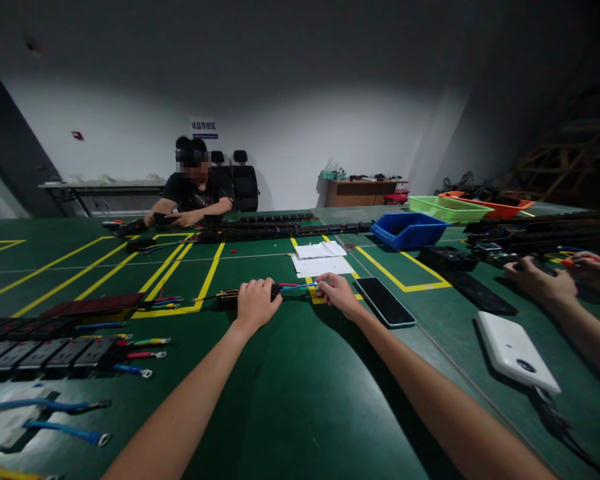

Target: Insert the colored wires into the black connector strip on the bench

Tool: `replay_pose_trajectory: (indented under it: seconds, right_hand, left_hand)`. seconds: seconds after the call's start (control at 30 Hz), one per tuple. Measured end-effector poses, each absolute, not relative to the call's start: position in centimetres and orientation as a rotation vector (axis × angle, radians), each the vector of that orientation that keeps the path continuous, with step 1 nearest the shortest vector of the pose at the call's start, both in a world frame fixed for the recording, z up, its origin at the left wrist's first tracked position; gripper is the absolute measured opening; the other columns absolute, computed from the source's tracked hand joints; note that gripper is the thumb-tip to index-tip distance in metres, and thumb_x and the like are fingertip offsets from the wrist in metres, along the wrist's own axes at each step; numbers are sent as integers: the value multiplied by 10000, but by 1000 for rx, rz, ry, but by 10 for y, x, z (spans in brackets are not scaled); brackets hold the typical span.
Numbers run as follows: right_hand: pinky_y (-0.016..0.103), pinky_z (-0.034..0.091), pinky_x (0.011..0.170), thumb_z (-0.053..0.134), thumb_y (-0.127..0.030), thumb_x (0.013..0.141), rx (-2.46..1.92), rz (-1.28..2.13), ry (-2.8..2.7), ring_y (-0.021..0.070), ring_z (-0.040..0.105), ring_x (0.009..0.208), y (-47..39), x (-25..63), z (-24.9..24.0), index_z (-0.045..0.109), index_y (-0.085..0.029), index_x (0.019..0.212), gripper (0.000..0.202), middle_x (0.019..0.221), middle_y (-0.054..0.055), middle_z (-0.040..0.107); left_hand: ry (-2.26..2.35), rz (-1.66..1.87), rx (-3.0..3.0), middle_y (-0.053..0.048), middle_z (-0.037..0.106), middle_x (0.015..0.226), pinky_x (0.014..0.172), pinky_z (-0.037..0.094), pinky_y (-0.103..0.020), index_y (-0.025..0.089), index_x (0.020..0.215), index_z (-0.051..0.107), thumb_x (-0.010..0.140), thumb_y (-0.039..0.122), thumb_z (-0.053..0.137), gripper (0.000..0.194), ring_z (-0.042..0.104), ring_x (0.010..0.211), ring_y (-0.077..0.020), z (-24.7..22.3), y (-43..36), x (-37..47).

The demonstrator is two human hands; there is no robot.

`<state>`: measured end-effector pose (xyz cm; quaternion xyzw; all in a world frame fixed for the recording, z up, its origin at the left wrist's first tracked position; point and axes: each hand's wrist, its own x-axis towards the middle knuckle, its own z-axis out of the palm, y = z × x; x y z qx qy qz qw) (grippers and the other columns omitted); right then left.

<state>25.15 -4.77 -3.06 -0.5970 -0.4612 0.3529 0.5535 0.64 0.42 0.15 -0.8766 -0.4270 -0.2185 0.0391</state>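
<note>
My left hand [257, 305] is closed over a dark, narrow part with wires [227, 295] lying on the green table; most of that part is hidden under my fingers. Red and blue wires come out of its right side. My right hand [339, 295] pinches the end of the blue wire [300, 287], its tip partly covered by my fingertips. Just right of that hand lies a phone [386, 302], dark screen up. White paper sheets [325, 265] lie beyond the two hands.
Black modules [45, 353] with lugged cables [139, 370] fill the left side. A white power bank [517, 350] lies right, near a co-worker's hands [543, 285]. A blue bin [409, 230] and green bin [450, 210] stand behind. Another person [197, 183] works across the table [290, 400].
</note>
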Motion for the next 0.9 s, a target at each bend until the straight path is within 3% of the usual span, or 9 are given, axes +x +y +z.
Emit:
replay_pose_trajectory:
  seconds: [0.63,0.83,0.9]
  right_hand:
    - [155,335,346,584,-249,776,-1414,821,-1092,74,503,401,-47,249,-29,633,-170,923,174,598,-29,625]
    - [166,381,383,579,-332,796,-1285,917,-1041,101,617,547,-54,252,-21,718,-167,946,263,864,47,716]
    - [162,386,397,634,-349,788,-1289,927,-1070,106,627,580,-56,253,-19,731,-172,989,285,865,43,715]
  left_hand:
    - [-1307,-670,-2694,-87,719,988,842,465,-406,195,1041,656,963,449,459,330,648,926,-254,7,2,6]
    - [-1310,-667,-2699,-87,720,990,848,467,-410,200,1035,658,966,446,456,325,650,931,-256,6,2,6]
    - [-1310,-667,-2700,-88,719,993,850,468,-411,199,1040,657,967,447,455,328,647,929,-253,5,3,6]
